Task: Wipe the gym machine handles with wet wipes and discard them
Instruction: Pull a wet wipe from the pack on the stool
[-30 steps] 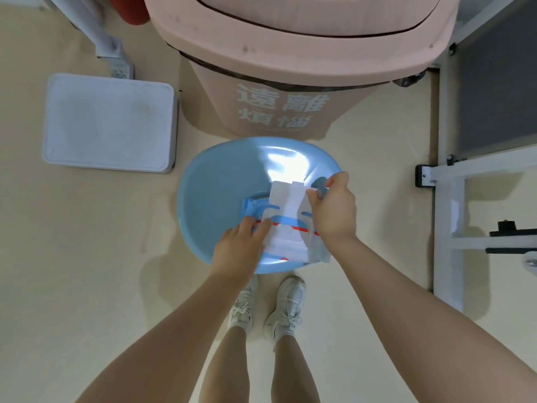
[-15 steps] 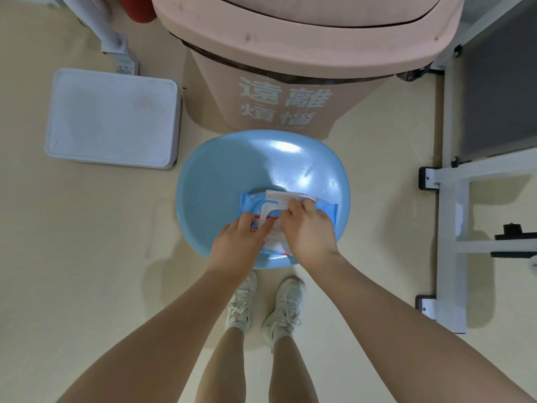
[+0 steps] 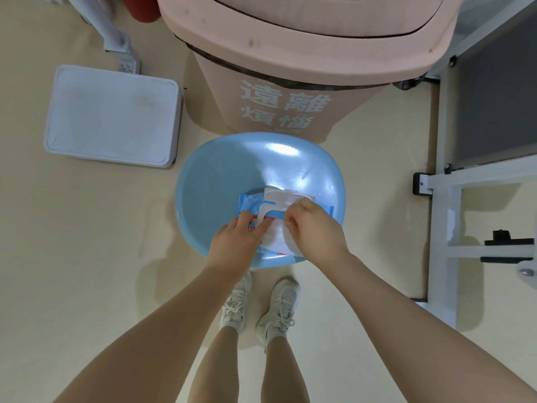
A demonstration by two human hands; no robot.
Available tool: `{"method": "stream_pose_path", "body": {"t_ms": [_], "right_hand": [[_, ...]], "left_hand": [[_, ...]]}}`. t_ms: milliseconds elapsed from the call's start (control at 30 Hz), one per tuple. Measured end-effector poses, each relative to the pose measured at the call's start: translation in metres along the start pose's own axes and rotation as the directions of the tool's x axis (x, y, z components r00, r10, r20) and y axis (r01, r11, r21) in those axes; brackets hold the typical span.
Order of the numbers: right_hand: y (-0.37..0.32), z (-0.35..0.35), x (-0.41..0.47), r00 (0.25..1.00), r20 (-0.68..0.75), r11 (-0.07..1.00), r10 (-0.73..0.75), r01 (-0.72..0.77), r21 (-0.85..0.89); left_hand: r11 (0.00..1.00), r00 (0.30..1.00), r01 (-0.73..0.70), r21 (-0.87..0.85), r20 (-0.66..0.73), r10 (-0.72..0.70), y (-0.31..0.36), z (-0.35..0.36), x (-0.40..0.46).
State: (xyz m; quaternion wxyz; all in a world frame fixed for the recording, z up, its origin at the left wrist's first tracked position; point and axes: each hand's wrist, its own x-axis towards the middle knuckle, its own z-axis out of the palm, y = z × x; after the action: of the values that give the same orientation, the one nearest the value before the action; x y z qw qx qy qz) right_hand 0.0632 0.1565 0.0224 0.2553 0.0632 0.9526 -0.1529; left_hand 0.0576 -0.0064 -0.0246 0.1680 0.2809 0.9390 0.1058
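Observation:
A blue pack of wet wipes [image 3: 249,201] lies on a round blue stool [image 3: 220,175], its white flip lid [image 3: 280,196] open towards the far side. A white wet wipe [image 3: 276,239] bulges out of the pack's opening. My left hand [image 3: 235,245] presses the pack's near left part with straight fingers. My right hand [image 3: 313,231] sits over the opening, its curled fingertips pinching the wipe. The machine's handles are out of view.
A tall pink waste bin [image 3: 290,68] with a dark liner stands just behind the stool. A white flat tray [image 3: 113,114] lies on the floor at left. The white gym machine frame [image 3: 444,228] runs along the right. My feet stand under the stool's near edge.
A second ago my right hand held a wipe raised above the pack. It has come down onto the opening and now pinches the wipe there. My left hand stayed on the pack.

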Motion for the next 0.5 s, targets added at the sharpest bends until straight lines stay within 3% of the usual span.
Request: {"method": "stream_pose_path", "body": {"t_ms": [133, 200, 333, 433, 500], "right_hand": [[-0.019, 0.011, 0.003, 0.999, -0.007, 0.971, -0.034, 0.032, -0.239], [-0.019, 0.016, 0.005, 0.997, -0.068, 0.97, -0.038, 0.02, -0.242], [-0.01, 0.02, 0.007, 0.999, -0.007, 0.986, -0.044, 0.042, -0.161], [0.0, 0.011, 0.006, 0.998, 0.045, 0.983, -0.047, 0.038, 0.181], [0.01, 0.0, 0.003, 0.996, 0.09, 0.856, 0.003, -0.049, 0.515]], "left_hand": [[1.0, 1.0, 0.014, -0.01, 0.0, -0.014, -0.001, 0.002, -0.002], [1.0, 1.0, 0.014, -0.013, 0.012, -0.013, -0.002, 0.003, -0.003], [0.999, 1.0, 0.016, -0.035, 0.019, -0.015, -0.003, 0.003, -0.004], [0.997, 1.0, 0.024, -0.078, 0.002, -0.024, -0.002, -0.001, -0.004], [0.996, 0.999, 0.039, -0.078, 0.012, -0.038, -0.002, -0.002, -0.004]]}}
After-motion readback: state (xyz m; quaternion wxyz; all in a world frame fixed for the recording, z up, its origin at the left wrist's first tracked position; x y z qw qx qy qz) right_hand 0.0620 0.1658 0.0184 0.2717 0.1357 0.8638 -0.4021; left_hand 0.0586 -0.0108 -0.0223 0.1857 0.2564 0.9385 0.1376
